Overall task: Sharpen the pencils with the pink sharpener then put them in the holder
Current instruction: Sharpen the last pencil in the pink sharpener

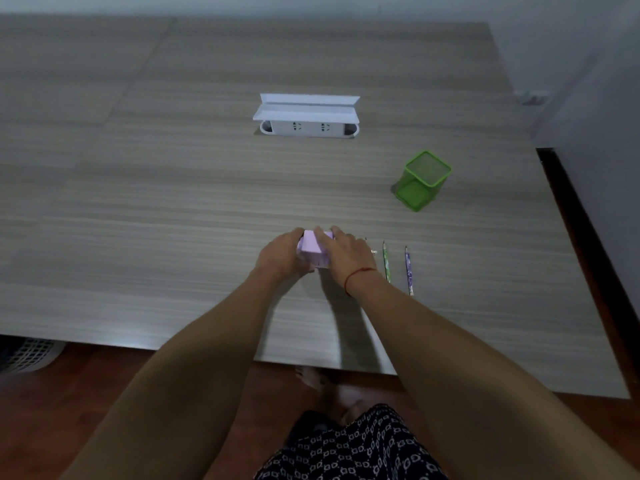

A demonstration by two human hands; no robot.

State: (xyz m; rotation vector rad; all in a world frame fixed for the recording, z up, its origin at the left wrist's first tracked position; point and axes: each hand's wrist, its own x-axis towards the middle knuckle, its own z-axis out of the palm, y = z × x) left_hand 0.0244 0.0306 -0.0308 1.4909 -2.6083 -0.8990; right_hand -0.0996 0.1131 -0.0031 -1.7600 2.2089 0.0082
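Pink plastic sits between our two hands: the sharpener (314, 250), a boxy block just below the middle of the frame, resting on the table (173, 202). Our left hand (282, 256) is curled around its left side, fingers closed against it. Our right hand (348, 252) lies over its right side and top, fingers bent down onto it, with a red string (356, 277) around the wrist. Both hands have hold of the block together.

Just to the right of the right hand lie pencils on the wood-grain top, roughly parallel and pointing up the frame. The green pencil (386, 261) is nearest the wrist, the purple pencil (408, 270) a little further right. A bit of a third pencil (370, 249) shows at the edge of the right hand; most of it is hidden.

Further toward the upper right stands the holder (424, 181), a green mesh cup, upright and well apart from the pencils.

Toward the top centre a white socket box (306, 128) is set into the table with its lid (306, 105) raised.

At the bottom we see patterned dark cloth (349, 448) and reddish floor (69, 393).
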